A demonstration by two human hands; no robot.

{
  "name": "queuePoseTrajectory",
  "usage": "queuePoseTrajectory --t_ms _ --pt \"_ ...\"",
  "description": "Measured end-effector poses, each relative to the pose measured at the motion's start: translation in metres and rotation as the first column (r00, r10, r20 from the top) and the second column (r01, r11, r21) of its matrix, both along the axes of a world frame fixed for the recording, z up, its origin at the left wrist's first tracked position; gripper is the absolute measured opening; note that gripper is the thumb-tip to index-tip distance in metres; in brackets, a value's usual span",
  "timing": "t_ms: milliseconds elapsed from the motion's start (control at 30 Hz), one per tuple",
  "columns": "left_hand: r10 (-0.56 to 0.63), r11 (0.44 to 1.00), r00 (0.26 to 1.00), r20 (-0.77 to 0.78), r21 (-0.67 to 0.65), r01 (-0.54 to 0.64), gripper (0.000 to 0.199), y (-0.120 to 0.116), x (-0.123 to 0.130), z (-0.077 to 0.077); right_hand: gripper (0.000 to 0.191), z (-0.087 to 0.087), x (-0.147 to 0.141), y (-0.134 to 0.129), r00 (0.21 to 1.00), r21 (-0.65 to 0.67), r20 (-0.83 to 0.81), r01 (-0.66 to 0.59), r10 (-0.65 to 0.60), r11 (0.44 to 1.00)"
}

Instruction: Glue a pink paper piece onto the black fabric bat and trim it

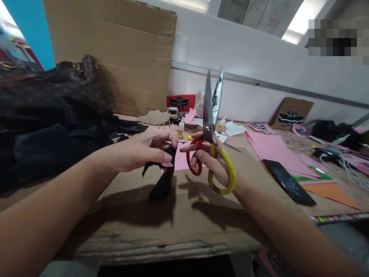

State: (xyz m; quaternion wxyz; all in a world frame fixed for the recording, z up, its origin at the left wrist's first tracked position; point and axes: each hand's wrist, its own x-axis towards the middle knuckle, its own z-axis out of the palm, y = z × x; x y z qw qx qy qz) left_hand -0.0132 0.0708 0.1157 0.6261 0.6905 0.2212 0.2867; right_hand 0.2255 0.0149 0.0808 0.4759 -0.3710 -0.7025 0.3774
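- At the table's (285,136) back left, a tan cutout (155,117) with an uneven outline lies in front of a tall cardboard panel (135,57); its shape looks complete.
- The left hand (135,152) pinches a black piece (164,186) between thumb and fingers, above the middle of the cardboard sheet (138,231) along the table's near edge. The piece is bent and its edges look ragged, so I judge it partly worked at most — how much shaping is left, I cannot tell.
- By the back edge, a red card (170,99) stands with a black figure already on it; that one seems finished.
- Just behind the black piece, a pink sheet (184,156) shows a small dark shape near its far edge; the sheet looks mostly uncovered.
- The right hand (217,165) has its fingers curled around the scissors' (208,111) handles. The blades point up, parted and clear of the black piece — no cut is under way.
- Near the back right, a brown card (305,107) carries another seemingly complete black figure; pink sheets (273,150) and a phone (288,182) lie nearer.
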Motion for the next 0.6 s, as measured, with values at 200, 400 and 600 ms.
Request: queuePoseTrajectory --t_ms 200,400,600 --pt "-0.16 0.986 0.972 -0.17 0.025 0.166 0.018 -0.003 0.007 -0.005 0.038 0.0 -0.009 -0.001 0.996 -0.039 0.07 -0.06 0.062 0.997" --pt "-0.089 0.988 0.988 -0.127 0.114 0.103 0.016 0.002 0.01 -0.015 0.03 -0.008 -0.009 -0.002 0.988 -0.099 0.054 -0.14 0.146 0.985" --pt "0.442 0.819 0.893 -0.08 0.442 -0.366 0.032 0.013 0.005 -0.028 0.041 -0.018 -0.001 0.0 0.999 -0.183 -0.037 -0.023 0.016 0.983"
